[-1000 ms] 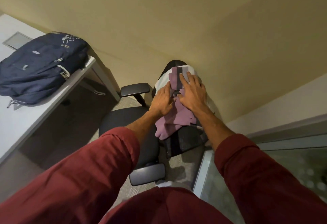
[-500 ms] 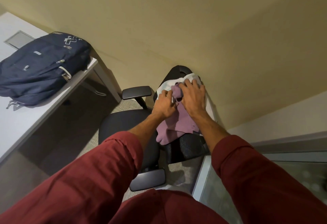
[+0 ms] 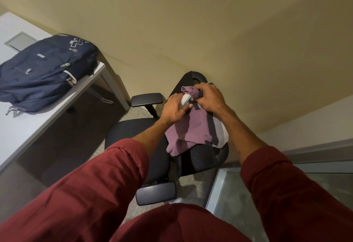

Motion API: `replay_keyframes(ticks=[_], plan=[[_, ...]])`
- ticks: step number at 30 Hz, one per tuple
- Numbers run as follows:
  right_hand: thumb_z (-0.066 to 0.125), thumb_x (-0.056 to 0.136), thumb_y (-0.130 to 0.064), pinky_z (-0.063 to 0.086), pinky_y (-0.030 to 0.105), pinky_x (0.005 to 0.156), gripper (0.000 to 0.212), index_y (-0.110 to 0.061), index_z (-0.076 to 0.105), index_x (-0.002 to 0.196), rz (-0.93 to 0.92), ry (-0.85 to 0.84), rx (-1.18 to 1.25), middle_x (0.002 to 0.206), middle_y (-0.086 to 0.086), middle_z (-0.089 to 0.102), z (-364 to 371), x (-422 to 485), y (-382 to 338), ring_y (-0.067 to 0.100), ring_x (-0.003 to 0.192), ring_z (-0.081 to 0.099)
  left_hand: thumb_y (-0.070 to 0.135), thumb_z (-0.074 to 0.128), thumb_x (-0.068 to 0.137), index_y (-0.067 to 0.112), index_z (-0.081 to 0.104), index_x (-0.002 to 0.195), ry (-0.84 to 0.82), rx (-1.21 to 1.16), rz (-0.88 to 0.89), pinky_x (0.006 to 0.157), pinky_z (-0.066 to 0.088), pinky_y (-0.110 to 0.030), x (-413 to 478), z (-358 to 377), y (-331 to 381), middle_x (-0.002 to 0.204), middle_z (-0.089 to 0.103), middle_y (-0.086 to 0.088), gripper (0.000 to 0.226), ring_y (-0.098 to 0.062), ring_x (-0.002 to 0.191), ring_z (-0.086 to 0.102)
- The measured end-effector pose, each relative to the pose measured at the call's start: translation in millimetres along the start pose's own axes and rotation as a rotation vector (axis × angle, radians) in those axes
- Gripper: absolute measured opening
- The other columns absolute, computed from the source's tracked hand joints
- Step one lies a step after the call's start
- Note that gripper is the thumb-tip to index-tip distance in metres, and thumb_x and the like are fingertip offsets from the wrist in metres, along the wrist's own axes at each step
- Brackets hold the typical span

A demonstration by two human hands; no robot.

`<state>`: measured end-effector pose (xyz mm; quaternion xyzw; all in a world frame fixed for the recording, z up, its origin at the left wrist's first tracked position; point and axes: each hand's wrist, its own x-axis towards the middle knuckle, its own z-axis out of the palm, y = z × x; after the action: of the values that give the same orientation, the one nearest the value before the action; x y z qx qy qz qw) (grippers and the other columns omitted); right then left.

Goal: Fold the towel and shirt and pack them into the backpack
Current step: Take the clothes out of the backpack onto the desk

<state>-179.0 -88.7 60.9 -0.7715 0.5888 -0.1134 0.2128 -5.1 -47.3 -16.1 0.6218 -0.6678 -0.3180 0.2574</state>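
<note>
A mauve, white and dark striped cloth (image 3: 193, 129) hangs over the backrest of a black office chair (image 3: 133, 146); I cannot tell if it is the towel or the shirt. My right hand (image 3: 209, 98) grips its bunched top edge, fingers curled round the fabric. My left hand (image 3: 174, 106) holds the cloth just beside it, thumb and fingers pinching a white part. A navy backpack (image 3: 44, 71) lies zipped on the white desk (image 3: 23, 127) at the left, well away from both hands. No second garment is in view.
The chair has two black armrests (image 3: 146, 99) and stands in a corner against a beige wall. A glass partition with a metal frame (image 3: 217, 186) is at the right. Grey carpet lies under the desk.
Both hands went from lying flat on the cloth to gripping it. The top edge is now gathered and lifted off the backrest into a bunch.
</note>
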Motion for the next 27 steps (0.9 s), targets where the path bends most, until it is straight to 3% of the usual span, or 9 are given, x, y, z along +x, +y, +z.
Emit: replay_keyframes(ticks=[4,7,9,12,14,16,19,23,27], plan=[[0.09,0.085,-0.027,0.057,0.048,0.098,0.047,-0.024,0.072,0.129,0.035,-0.042,0.193,0.124,-0.001,0.073,-4.0,-4.2,1.9,0.019,0.111,0.065,0.046,0.058,0.104,0.022,0.061,0.114,-0.035,-0.072,0.034,0.074,0.048,-0.037,-5.7,-5.2,2.3,0.102,0.068,0.0,0.026,-0.02,0.086,0.061],[0.089,0.08,-0.044,0.038,0.05,0.114,0.063,-0.032,0.067,0.138,0.031,-0.138,0.127,0.142,-0.002,0.06,-6.6,-9.9,8.2,0.024,0.135,0.049,0.044,0.054,0.102,0.025,0.061,0.107,-0.02,-0.083,0.066,0.071,0.045,-0.035,-13.1,-9.3,2.8,0.099,0.069,0.001,0.021,-0.018,0.082,0.06],[0.088,0.074,-0.055,0.023,0.056,0.123,0.089,-0.037,0.053,0.153,0.016,-0.235,-0.026,0.165,-0.002,0.039,-10.0,-16.0,14.2,0.028,0.154,0.029,0.04,0.053,0.103,0.025,0.062,0.103,-0.018,-0.099,0.088,0.07,0.044,-0.035,-17.0,-11.5,5.6,0.097,0.068,0.003,0.017,-0.015,0.079,0.058],[0.088,0.082,-0.053,0.01,0.062,0.129,0.106,-0.03,0.03,0.167,0.015,-0.303,-0.111,0.177,0.001,0.021,-15.7,-27.4,16.8,0.027,0.163,0.016,0.035,0.053,0.104,0.023,0.06,0.101,0.006,-0.091,0.145,0.074,0.05,-0.041,-24.5,-16.6,11.8,0.097,0.068,0.003,0.014,-0.018,0.082,0.058],[0.086,0.087,-0.047,0.029,0.056,0.123,0.087,-0.026,0.044,0.16,0.013,-0.243,-0.102,0.164,0.006,0.046,-18.3,-34.2,11.0,0.031,0.151,0.041,0.033,0.054,0.104,0.021,0.061,0.104,0.016,-0.063,0.18,0.079,0.051,-0.044,-29.9,-21.7,14.5,0.1,0.068,0.002,0.014,-0.02,0.086,0.058],[0.082,0.093,-0.039,0.049,0.042,0.097,0.05,-0.025,0.064,0.138,-0.003,-0.188,-0.111,0.129,0.006,0.069,-16.7,-39.0,3.6,0.031,0.119,0.064,0.032,0.055,0.103,0.021,0.06,0.104,0.018,-0.053,0.175,0.08,0.053,-0.047,-38.2,-25.2,14.6,0.101,0.068,0.001,0.012,-0.021,0.086,0.058],[0.074,0.099,-0.029,0.045,0.034,0.079,0.02,-0.027,0.069,0.118,-0.032,-0.153,-0.212,0.104,0.001,0.07,-18.4,-45.7,-11.8,0.026,0.098,0.065,0.037,0.056,0.103,0.024,0.057,0.105,0.049,-0.054,0.145,0.082,0.055,-0.05,-53.2,-32.3,10.3,0.102,0.067,0.002,0.013,-0.019,0.088,0.057],[0.07,0.101,-0.03,0.04,0.035,0.077,0.013,-0.025,0.067,0.113,-0.076,-0.179,-0.261,0.097,0.0,0.066,-27.6,-48.0,-46.9,0.025,0.09,0.062,0.061,0.057,0.1,0.027,0.052,0.123,0.102,-0.058,0.072,0.083,0.057,-0.046,-76.4,-51.8,2.3,0.112,0.066,0.001,0.041,-0.018,0.093,0.061],[0.071,0.095,-0.027,0.047,0.039,0.079,0.026,-0.03,0.072,0.121,-0.14,-0.158,-0.249,0.112,0.006,0.076,-28.1,-47.7,-90.5,0.035,0.105,0.069,0.07,0.064,0.097,0.029,0.03,0.158,0.163,-0.09,0.069,0.104,0.054,-0.042,-108.6,-74.8,-3.5,0.143,0.061,0.004,0.082,-0.015,0.12,0.063]])
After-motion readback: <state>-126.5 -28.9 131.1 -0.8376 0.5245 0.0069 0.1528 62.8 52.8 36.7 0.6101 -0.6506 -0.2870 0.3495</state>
